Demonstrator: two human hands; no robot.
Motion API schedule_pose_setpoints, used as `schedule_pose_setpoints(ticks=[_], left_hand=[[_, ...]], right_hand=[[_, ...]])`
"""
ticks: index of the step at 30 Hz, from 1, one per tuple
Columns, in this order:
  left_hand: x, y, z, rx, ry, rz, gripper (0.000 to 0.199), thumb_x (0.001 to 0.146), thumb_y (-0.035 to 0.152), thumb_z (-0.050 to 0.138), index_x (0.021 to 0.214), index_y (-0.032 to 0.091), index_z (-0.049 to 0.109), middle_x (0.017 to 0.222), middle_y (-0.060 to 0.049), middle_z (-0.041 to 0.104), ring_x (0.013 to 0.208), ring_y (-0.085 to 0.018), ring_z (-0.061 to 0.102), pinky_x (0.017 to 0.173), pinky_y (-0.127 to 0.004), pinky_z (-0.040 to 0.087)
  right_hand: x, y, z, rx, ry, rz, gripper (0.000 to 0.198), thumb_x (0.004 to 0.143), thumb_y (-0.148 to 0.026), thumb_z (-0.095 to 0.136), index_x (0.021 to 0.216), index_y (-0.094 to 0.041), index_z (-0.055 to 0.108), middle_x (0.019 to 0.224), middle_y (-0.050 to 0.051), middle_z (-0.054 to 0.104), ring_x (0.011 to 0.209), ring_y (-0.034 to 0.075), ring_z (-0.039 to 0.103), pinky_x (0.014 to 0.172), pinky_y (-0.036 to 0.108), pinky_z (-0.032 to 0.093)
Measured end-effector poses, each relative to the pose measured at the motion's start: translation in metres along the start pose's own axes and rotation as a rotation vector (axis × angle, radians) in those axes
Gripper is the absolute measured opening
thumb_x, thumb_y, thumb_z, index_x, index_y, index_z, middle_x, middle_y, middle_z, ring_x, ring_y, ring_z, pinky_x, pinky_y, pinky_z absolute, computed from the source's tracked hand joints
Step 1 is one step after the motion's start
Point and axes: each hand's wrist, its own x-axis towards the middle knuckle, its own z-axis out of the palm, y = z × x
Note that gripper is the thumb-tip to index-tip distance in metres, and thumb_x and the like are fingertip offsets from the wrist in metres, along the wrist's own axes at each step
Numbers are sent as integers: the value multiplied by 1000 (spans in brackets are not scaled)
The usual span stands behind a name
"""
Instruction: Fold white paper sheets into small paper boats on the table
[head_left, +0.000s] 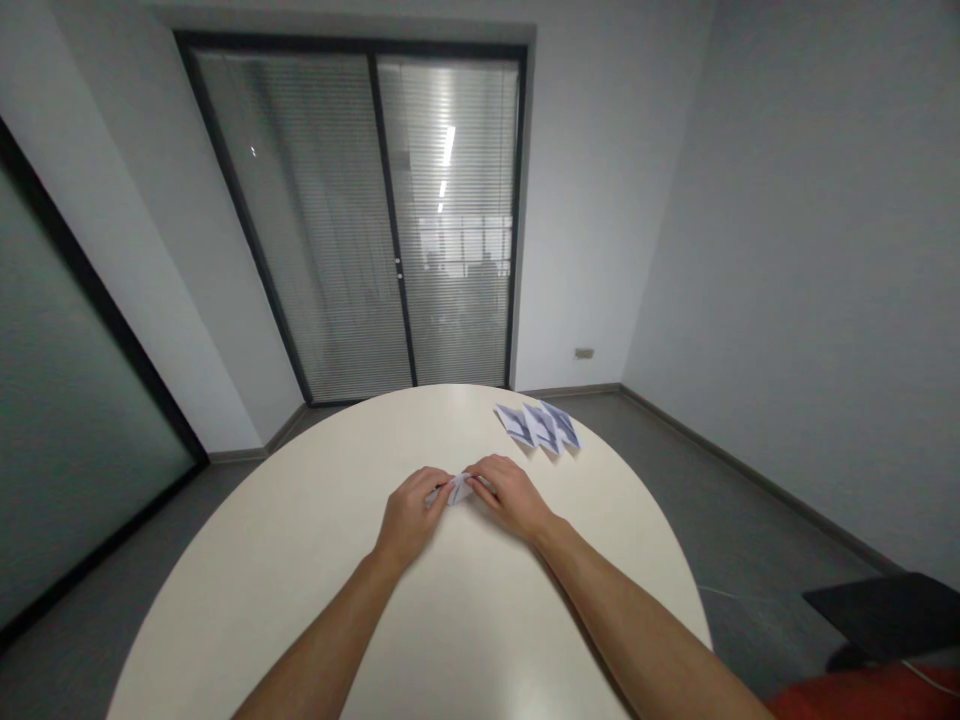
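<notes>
A small piece of folded paper (pixel 460 489), white with grey-blue print, is held just above or on the table between both hands. My left hand (pixel 414 508) pinches its left end between thumb and fingers. On the right end, my right hand (pixel 510 494) grips it the same way, fingers closed. Much of the paper is covered by the fingers, so its full shape cannot be made out. Beyond my right hand lie three folded printed papers (pixel 541 428) in an overlapping row, white and blue-grey with pointed corners.
The round cream table (pixel 300 560) spreads under both arms. Behind it stand dark-framed glass panels with blinds (pixel 337 220). A dark flat object (pixel 889 612) and something red (pixel 862 695) are at the lower right. A wall socket (pixel 583 353) sits low on the far wall.
</notes>
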Motion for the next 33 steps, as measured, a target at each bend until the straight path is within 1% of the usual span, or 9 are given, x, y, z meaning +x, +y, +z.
schedule_pose_setpoints(ticks=[3,16,21,28,33], left_hand=[[0,-2,0,7,23,-2,23,99,34,48,92,23,67,95,-4,70,93,-19,65,87,-31,50],[1,-3,-1,27,37,-13,22,99,33,50,93,23,68,97,-4,70,95,-20,64,88,-32,50],[1,-4,0,21,56,2,21,98,31,50,93,23,69,96,-4,70,95,-19,64,87,-32,50],[1,-9,1,-17,92,6,18,97,30,53,94,21,69,96,-4,70,94,-19,64,87,-32,50],[1,-11,-1,-53,93,-33,19,98,31,51,96,21,67,98,-5,70,95,-19,64,88,-32,49]], right_hand=[[1,0,-1,-16,-9,-5,23,103,-32,46,106,-20,65,95,8,71,91,21,62,85,35,45],[0,1,-1,-24,-21,14,23,103,-32,46,106,-20,65,96,7,71,90,21,61,83,34,44],[1,3,0,-35,-18,17,22,103,-32,47,105,-20,65,97,7,71,91,21,62,83,34,45],[-1,6,1,-30,1,49,17,101,-27,50,105,-20,65,99,6,72,92,21,63,85,34,46],[0,5,-1,-5,16,96,17,101,-26,48,103,-20,64,98,7,72,93,21,64,87,34,47]])
